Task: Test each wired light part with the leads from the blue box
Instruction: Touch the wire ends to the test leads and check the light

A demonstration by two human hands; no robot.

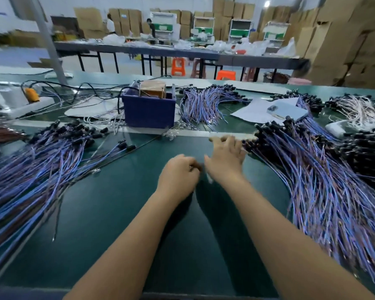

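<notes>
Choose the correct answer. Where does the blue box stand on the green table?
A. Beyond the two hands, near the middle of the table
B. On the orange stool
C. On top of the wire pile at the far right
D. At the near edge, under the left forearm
A. The blue box stands on the green table beyond the left hand and the right hand, between the wire piles.

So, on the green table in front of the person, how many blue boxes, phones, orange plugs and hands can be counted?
blue box: 1
phone: 1
orange plug: 1
hands: 2, the left hand and the right hand
Total: 5
</notes>
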